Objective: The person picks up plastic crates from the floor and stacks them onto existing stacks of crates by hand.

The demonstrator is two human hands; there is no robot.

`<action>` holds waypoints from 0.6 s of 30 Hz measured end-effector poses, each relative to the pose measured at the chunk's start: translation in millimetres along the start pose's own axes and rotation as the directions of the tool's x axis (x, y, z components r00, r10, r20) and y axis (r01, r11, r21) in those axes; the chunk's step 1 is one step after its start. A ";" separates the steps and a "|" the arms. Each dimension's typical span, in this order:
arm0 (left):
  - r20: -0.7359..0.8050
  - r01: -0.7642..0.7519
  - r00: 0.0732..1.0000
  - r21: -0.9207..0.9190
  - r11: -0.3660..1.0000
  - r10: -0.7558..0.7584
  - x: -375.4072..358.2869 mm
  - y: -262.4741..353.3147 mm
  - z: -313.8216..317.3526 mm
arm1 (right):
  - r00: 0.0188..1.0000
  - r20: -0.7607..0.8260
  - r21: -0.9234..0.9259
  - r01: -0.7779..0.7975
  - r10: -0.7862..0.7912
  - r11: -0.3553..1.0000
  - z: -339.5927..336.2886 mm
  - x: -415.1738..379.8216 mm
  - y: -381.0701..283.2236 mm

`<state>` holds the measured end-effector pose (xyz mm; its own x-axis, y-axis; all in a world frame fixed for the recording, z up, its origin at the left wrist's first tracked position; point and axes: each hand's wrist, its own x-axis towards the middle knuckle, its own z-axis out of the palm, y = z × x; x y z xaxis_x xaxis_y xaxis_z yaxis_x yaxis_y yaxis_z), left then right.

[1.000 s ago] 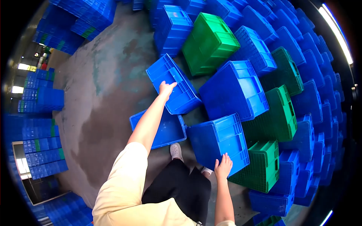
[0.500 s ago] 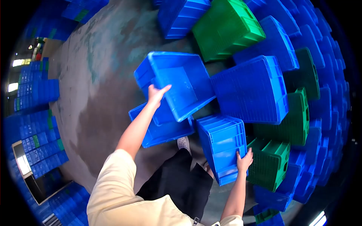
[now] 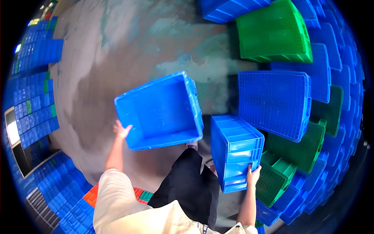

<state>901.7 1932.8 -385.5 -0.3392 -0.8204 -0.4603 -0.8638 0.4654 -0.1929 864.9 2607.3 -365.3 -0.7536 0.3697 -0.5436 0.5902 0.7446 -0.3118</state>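
My left hand (image 3: 122, 130) grips the near left rim of an open blue plastic crate (image 3: 160, 107), its thumb over the edge. The inside of that crate faces up toward me and looks bare. On my right, a second blue crate (image 3: 238, 152) stands on end with its ribbed side showing. My right hand (image 3: 253, 176) is closed on the right edge of this crate, low down. A shoe (image 3: 192, 145) shows just below the left crate's rim.
Stacked crates line the right side, among them a bright green crate (image 3: 272, 33), a large blue crate (image 3: 272, 101) and a dark green crate (image 3: 274, 177). More blue stacks (image 3: 35, 93) stand far left. Orange crates (image 3: 91, 195) lie behind my left arm. Stained concrete floor (image 3: 97, 70) spans the middle.
The left crate has swung left and turned in my left hand, away from the stacks. The lower blue crate beneath it no longer shows. The right crate has shifted slightly right; my view has turned.
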 end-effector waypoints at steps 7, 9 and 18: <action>0.196 -0.165 0.826 -0.813 0.559 0.528 -140.2 182.4 141.7 | 1.000 -0.025 -0.087 0.000 -0.003 0.996 22.9 -14.7 -2.2; 0.160 -0.267 0.876 -0.625 0.734 0.455 -155.5 210.8 169.1 | 0.999 -0.051 -0.105 0.001 -0.007 0.994 26.9 -21.2 -7.1; 0.019 -0.283 0.931 -0.591 0.756 0.364 -165.9 256.2 166.7 | 0.997 -0.074 -0.083 -0.010 0.004 0.996 21.6 -16.5 -4.8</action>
<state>798.7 2243.5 -503.1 -0.6233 -0.5879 -0.5157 -0.7766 0.3878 0.4965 880.8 2585.7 -371.7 -0.7708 0.4126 -0.4855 0.5715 0.7846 -0.2405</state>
